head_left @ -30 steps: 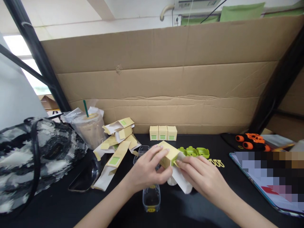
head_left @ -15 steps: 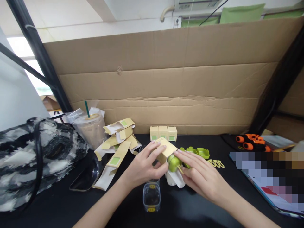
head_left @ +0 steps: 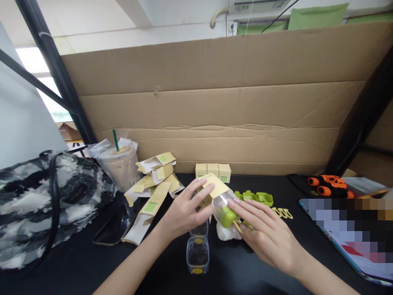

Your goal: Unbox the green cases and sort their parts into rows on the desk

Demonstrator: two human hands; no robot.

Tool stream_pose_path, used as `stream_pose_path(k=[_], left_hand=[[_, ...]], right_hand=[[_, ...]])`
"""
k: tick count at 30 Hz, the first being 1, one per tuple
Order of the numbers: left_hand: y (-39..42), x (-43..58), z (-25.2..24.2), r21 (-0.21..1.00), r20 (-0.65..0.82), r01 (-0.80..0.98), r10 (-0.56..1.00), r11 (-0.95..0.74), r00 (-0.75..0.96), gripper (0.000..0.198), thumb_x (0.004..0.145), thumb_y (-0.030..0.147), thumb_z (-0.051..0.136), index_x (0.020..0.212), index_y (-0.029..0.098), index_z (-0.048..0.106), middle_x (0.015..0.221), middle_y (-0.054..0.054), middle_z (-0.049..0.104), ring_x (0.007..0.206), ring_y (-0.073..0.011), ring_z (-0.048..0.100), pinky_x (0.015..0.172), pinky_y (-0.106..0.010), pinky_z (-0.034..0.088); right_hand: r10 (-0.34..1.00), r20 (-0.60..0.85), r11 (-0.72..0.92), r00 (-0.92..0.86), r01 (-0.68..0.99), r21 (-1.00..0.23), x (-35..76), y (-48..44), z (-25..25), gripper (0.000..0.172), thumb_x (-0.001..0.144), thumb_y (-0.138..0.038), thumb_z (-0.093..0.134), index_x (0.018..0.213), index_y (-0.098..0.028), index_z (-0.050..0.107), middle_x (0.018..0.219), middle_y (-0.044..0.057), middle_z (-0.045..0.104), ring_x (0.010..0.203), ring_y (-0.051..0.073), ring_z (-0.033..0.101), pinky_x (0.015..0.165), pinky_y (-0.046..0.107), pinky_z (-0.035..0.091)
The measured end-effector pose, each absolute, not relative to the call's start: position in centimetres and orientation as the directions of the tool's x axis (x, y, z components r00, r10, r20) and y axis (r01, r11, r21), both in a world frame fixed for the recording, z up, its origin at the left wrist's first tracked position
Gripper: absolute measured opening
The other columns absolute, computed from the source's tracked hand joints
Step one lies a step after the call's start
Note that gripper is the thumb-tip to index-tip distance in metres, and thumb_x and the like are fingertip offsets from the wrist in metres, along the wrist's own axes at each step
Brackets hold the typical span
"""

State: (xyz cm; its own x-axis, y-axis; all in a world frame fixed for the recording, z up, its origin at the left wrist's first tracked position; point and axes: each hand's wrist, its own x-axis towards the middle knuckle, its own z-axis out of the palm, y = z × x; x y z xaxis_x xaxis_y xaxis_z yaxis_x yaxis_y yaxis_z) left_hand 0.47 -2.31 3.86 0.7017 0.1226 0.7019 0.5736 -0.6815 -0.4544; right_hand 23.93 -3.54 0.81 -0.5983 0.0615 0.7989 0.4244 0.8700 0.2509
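My left hand is closed around a small pale-yellow cardboard box, tilted with its open end toward my right hand. A clear plastic container with a green lid and a yellow strap sticks partly out of that end. The fingers of my right hand are closed on the container at its lid end. Under my hands stand clear plastic cups with yellow stickers, and a white crumpled thing lies beside them. Several green lids and yellow loops sit behind my right hand.
Three small boxes stand by the cardboard wall. Flattened boxes, a phone, a drink cup and a bag are at left. An orange toy car and a partly blurred tablet are at right.
The green-lidded container has come further out of the box, so its clear wall now shows. My right hand has moved slightly right and down with it; the white flap has dropped from sight.
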Motion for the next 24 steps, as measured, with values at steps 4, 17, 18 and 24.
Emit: stream_pose_path(k=[4,17,18,24], left_hand=[[-1.7,-0.4,3.7,-0.295,0.747,0.634,0.241,-0.715,0.619,0.024,0.078,0.002,0.051,0.095,0.019,0.049,0.119,-0.013,0.058,0.120,-0.0274,0.049,0.091,-0.047,0.052],[-0.1,0.1,2.6,0.831,0.541,0.193,0.839,-0.521,-0.061,0.058,0.075,0.033,0.064,0.121,0.018,0.032,0.110,-0.014,0.058,0.097,-0.0219,0.063,0.082,-0.042,0.054],[-0.2,0.2,2.6,0.869,0.488,0.122,0.871,-0.479,-0.060,0.056,0.074,0.034,0.064,0.120,0.017,0.036,0.111,-0.015,0.058,0.098,-0.0226,0.062,0.084,-0.042,0.053],[-1.5,1.5,2.9,0.957,0.211,-0.226,0.969,-0.179,0.129,0.034,0.080,0.034,0.061,0.106,0.012,0.054,0.113,-0.017,0.062,0.101,-0.0274,0.063,0.086,-0.045,0.053]], right_hand=[[0.238,0.891,0.926,-0.387,0.367,-0.087,23.3,-4.3,1.1,0.017,0.086,-0.006,0.054,0.083,-0.021,0.048,0.120,0.012,0.064,0.111,0.023,0.060,0.089,0.041,0.053],[0.595,0.471,0.768,-0.651,0.288,-0.572,26.0,-4.5,4.7,0.012,0.088,-0.017,0.054,0.079,-0.022,0.049,0.099,0.004,0.066,0.091,0.017,0.065,0.074,0.027,0.055],[0.587,0.406,0.770,-0.700,0.328,-0.547,25.9,-4.9,4.5,0.013,0.086,-0.014,0.054,0.078,-0.023,0.049,0.096,0.002,0.067,0.088,0.015,0.065,0.072,0.026,0.055],[0.634,0.241,0.757,-0.735,0.524,-0.390,24.4,-5.4,2.7,0.015,0.082,-0.011,0.057,0.081,-0.024,0.050,0.078,-0.005,0.065,0.069,0.013,0.063,0.064,0.024,0.053]])
